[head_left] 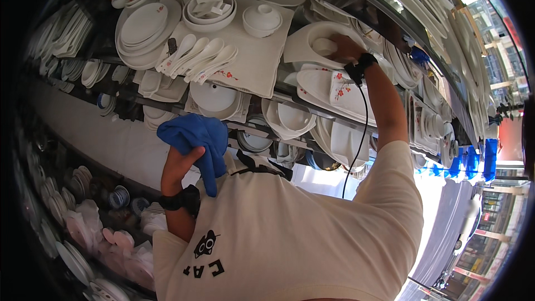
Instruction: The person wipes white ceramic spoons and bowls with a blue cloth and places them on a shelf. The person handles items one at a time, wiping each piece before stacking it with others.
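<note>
My left hand (181, 161) is closed round a bunched blue cloth (195, 136), held up in front of the lower shelf. My right arm stretches to the upper shelf. There my right hand (348, 48) has its fingers closed at the rim of a small white bowl (323, 46), which sits in the hollow of a large white curved dish (298, 47); its fingertips are partly in shadow. Just below that dish lie white oval plates (313, 82) and a piece with red blossoms (343, 90).
Left of the dish, white soup spoons (195, 56), stacked plates (146, 25), nested bowls (210, 14) and a lidded bowl (262, 20) crowd the shelf. More bowls (290, 118) stand on the shelf below. A black cable (362, 128) hangs from my right wrist. Plates (75, 262) fill the lower left.
</note>
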### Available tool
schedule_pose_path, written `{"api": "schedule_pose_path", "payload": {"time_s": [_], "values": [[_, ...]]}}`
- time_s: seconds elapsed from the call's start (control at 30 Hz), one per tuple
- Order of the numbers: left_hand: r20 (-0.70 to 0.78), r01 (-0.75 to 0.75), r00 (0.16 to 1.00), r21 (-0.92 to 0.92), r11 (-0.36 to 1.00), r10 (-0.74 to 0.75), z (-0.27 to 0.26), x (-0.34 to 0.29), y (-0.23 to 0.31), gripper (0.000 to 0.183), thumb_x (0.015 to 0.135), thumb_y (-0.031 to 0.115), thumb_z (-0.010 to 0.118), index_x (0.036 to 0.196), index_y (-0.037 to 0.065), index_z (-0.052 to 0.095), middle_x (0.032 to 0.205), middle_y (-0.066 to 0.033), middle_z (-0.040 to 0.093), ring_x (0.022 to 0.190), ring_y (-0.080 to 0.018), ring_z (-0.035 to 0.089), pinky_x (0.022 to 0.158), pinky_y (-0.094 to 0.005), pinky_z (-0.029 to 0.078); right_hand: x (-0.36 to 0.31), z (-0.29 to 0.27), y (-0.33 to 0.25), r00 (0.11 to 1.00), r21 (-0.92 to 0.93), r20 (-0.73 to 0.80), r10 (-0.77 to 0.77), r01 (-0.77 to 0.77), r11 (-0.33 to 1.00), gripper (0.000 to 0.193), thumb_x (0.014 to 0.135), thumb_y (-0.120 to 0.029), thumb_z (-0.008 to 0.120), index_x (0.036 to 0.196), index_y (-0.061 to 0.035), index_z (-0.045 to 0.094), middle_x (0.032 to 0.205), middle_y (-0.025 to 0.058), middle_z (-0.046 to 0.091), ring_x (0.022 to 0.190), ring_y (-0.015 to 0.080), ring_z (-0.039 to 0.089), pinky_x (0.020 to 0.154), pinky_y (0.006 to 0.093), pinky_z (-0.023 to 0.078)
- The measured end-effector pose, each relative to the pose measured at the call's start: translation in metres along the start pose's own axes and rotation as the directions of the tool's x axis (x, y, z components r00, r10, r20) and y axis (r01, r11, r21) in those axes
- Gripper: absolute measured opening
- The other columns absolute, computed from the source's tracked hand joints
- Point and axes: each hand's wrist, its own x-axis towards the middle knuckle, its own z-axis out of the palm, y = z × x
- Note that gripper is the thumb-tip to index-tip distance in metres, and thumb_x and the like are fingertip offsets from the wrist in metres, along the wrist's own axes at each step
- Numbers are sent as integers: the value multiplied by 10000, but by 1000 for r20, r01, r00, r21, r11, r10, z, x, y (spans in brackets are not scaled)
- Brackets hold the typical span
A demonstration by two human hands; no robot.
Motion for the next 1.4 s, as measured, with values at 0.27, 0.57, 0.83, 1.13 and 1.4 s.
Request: {"api": "schedule_pose_path", "payload": {"time_s": [0.27, 0.57, 0.83, 1.13, 1.4], "values": [[40, -41, 998, -2, 999, 41, -1, 0, 8, 547, 856, 153, 712, 1312, 12, 444, 1241, -78, 538, 1170, -196, 500, 1026, -358, 381, -4, -16, -5, 993, 58, 42, 110, -113, 992, 595, 626, -276, 817, 1136, -51, 610, 1090, 165, 648, 1034, 327, 611, 912, 388, 473], [56, -89, 995, 19, 996, 88, -22, 6, 8, 593, 862, 144, 706, 1353, 18, 400, 1275, -86, 518, 1197, -198, 490, 1035, -362, 377, -1, -28, -14, 973, -63, -227, 42, -58, 996, 522, 688, -249, 764, 1136, -59, 576, 1097, 178, 567, 1025, 347, 573, 884, 419, 463], [4, -76, 997, -13, 997, 76, -44, 10, 6, 600, 860, 238, 711, 1333, 11, 419, 1229, -87, 547, 1157, -194, 509, 1013, -358, 393, 31, -26, -272, 913, 231, -305, -270, 345, 910, 186, 821, -105, 658, 1006, -81, 661, 921, 127, 646, 801, 290, 653, 718, 377, 531], [-36, -89, 996, -73, 993, 87, -68, -1, 3, 613, 856, 222, 710, 1344, 16, 401, 1254, -92, 525, 1175, -194, 491, 1033, -359, 372, 69, 17, -349, 851, -25, -277, -446, 458, 889, 202, 810, -127, 638, 1002, -65, 648, 901, 133, 639, 827, 325, 640, 713, 419, 523], [-49, -97, 994, -86, 992, 93, -74, -8, 10, 621, 870, 256, 697, 1354, 10, 395, 1246, -89, 526, 1182, -199, 486, 1035, -356, 368, 69, 16, -350, 875, -36, -277, -398, 405, 914, 131, 793, -119, 626, 909, -58, 626, 849, 126, 645, 766, 329, 643, 667, 431, 517]]}}
